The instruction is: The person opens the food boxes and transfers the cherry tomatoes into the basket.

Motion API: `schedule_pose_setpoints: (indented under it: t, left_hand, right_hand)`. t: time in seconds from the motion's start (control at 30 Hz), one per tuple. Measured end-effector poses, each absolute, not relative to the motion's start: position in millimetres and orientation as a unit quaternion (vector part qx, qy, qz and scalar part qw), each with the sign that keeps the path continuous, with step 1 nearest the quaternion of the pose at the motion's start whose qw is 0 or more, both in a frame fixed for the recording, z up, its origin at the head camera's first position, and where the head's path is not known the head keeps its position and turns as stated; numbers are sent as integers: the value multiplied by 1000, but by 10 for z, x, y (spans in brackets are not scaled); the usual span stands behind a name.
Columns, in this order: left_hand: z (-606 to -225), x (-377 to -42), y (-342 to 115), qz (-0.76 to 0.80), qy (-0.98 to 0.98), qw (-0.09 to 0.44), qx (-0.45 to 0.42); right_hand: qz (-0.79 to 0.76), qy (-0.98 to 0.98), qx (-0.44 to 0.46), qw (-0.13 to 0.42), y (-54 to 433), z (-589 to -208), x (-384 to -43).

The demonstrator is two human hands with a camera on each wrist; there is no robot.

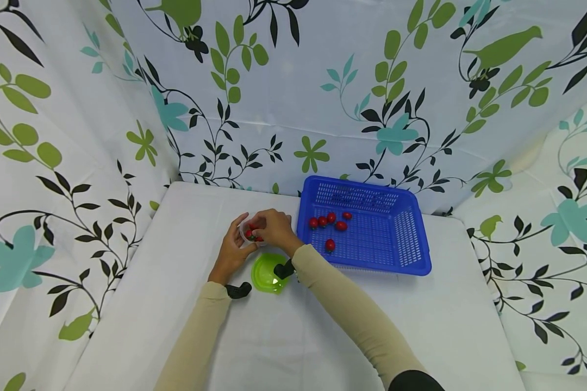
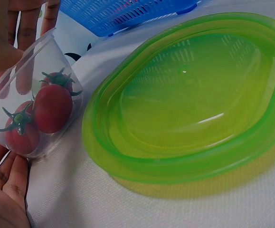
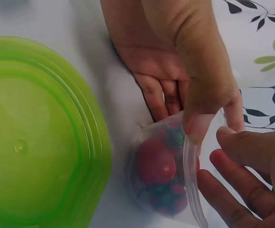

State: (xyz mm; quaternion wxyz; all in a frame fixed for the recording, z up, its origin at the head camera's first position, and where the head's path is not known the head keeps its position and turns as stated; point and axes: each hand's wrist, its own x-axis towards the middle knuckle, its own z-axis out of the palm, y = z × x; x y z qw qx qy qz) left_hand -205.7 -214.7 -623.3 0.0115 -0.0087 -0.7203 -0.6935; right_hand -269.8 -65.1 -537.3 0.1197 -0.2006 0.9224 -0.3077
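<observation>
A small clear plastic container [image 2: 56,52] with red cherry tomatoes [image 2: 53,108] inside, some with green stems, is tilted in the left wrist view. My left hand [image 1: 229,251] grips it, thumb on the rim and fingers around its far side and underneath. At the container's mouth is my right hand [image 1: 273,228], its fingers [image 3: 232,190] spread and loosely bent, the tips close to a tomato inside. Just in front of the hands, a translucent green lid [image 1: 261,274] lies on the white table.
A blue mesh basket [image 1: 413,239] stands to the right of my hands, with several loose tomatoes [image 1: 341,225] on its left side. Patterned curtains [image 1: 283,119] hang behind the white table [image 1: 283,342] and at both sides.
</observation>
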Motion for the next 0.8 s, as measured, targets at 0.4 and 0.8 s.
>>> schedule_pose_setpoints:
  t: [0.4, 0.8]
  left_hand:
    - [-6256, -2058, -2161, -687, -727, 18, -16]
    - [-6219, -2040, -2154, -693, -720, 22, -10]
  right_hand:
    - [-281, 930, -197, 132, -697, -5451, -2701]
    - [-274, 926, -218, 144, -740, -5474, -2687]
